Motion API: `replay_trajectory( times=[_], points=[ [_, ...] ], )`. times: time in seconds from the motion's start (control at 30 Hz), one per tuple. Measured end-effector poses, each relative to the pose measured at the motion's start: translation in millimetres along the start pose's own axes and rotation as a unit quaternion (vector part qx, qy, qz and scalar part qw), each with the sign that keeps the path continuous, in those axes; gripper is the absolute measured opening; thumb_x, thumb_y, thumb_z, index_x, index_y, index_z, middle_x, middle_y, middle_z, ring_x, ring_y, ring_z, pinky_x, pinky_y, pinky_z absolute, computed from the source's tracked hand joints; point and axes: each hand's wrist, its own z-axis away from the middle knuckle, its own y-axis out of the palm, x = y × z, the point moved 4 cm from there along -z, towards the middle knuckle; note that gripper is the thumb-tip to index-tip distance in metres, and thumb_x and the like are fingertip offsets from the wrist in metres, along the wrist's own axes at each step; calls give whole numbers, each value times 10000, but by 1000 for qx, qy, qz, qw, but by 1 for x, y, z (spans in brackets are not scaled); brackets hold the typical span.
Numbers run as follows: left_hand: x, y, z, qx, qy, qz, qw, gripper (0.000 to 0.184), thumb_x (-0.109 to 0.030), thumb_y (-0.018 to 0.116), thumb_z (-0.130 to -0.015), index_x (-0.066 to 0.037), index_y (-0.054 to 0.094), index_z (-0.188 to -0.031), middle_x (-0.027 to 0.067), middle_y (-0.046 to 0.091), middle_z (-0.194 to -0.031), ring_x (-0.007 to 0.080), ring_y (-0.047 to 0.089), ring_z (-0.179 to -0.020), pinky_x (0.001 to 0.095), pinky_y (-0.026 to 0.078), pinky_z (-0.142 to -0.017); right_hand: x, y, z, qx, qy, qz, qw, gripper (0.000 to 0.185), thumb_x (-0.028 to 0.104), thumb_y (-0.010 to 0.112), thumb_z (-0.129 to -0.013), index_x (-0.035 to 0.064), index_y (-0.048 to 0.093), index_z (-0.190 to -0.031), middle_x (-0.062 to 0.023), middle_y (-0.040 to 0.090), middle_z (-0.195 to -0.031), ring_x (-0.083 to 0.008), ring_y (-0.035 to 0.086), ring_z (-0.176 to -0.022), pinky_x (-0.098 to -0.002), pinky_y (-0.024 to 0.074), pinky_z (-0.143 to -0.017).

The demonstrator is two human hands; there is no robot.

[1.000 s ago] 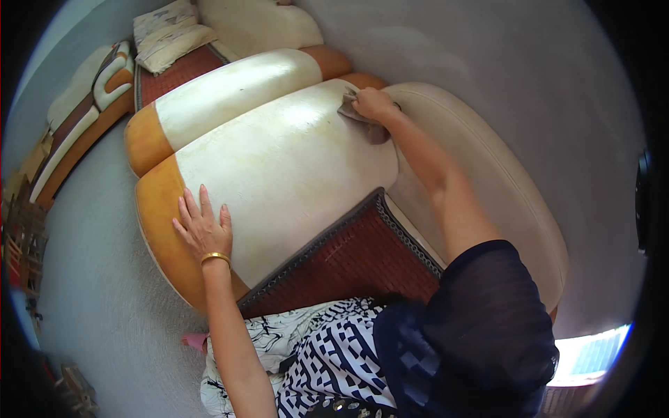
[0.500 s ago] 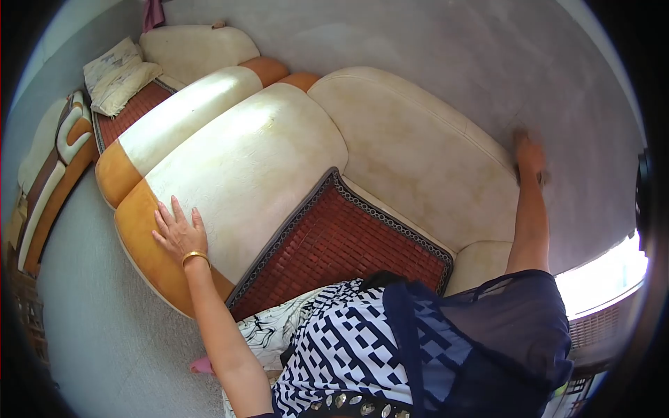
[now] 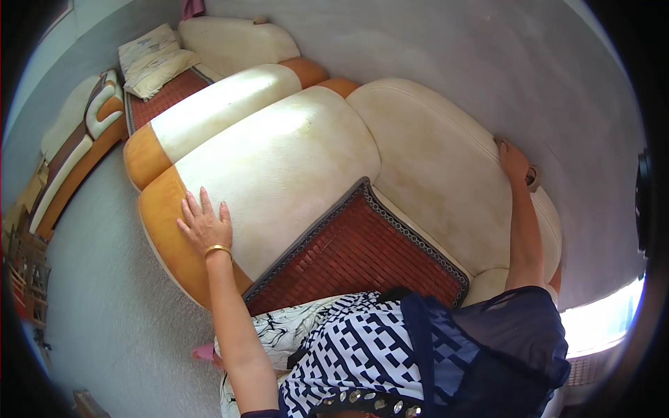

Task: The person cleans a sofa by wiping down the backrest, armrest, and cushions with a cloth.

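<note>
**Hand and cloth positions at the armrest (image 3: 279, 164)**

Left hand (image 3: 207, 224): released, palm down, fingers spread across the armrest's orange and white surfaces. Right hand (image 3: 514, 161): curled around a brown cloth (image 3: 534, 178), partly hidden, at the backrest (image 3: 435, 167) top edge, well apart from the armrest. Woven mat (image 3: 362, 251): beside the armrest.

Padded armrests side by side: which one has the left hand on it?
The nearer, wider one, with the left hand spread on it; no hand touches the narrower armrest behind.
</note>
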Motion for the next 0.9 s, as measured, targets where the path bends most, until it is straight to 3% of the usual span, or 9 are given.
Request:
replay_trajectory(
  times=[0.07, 0.37, 0.63, 0.7, 0.83, 0.9],
  points=[
    [-1, 2, -1, 7, -6, -3, 1000, 584, -472, 445, -904, -206, 376, -1418, 100, 289, -1498, 271, 260, -1382, 546, 218, -1087, 43, -1, -18, 54, 0, -7, 999, 433, 385, 367, -927, 78, 635, -1074, -165, 654, -1024, -371, 616, -935, -473, 469, -839],
    [3, 7, 0, 17, -8, 38, 999, 619, -491, 451, -888, -194, 366, -1424, 119, 256, -1512, 278, 218, -1398, 550, 142, -1114, 196, 42, -85, -1, -177, -60, 982, 379, 333, 384, -955, 92, 561, -1188, -141, 624, -1121, -355, 590, -1007, -460, 465, -859],
    [3, 2, 0, -2, -10, 86, 996, 607, -472, 455, -890, -178, 377, -1416, 151, 273, -1495, 302, 239, -1383, 552, 156, -1105, 283, 67, -137, 49, -200, -129, 970, 389, 293, 358, -964, 42, 565, -1178, -193, 613, -1118, -372, 583, -1017, -452, 461, -866],
    [4, 2, 0, -7, -15, 80, 997, 610, -469, 459, -888, -175, 377, -1416, 156, 277, -1492, 309, 240, -1381, 555, 160, -1101, 302, 80, -149, 55, -272, -69, 958, 391, 276, 341, -966, 26, 574, -1154, -201, 612, -1111, -373, 583, -1010, -448, 460, -868],
    [3, 1, 1, 1, -12, 85, 996, 605, -468, 461, -888, -174, 386, -1412, 154, 280, -1490, 313, 239, -1381, 557, 158, -1101, 335, 98, -167, 96, -295, -18, 950, 391, 265, 339, -959, 12, 573, -1144, -198, 613, -1108, -370, 584, -1006, -450, 460, -871],
    [3, 1, 0, 1, -12, 81, 997, 604, -468, 463, -888, -174, 390, -1410, 153, 282, -1490, 313, 239, -1380, 556, 159, -1100, 350, 91, -168, 162, -281, 39, 945, 385, 261, 355, -947, 1, 615, -1060, -182, 634, -1066, -364, 596, -989, -453, 461, -869]
  ],
)
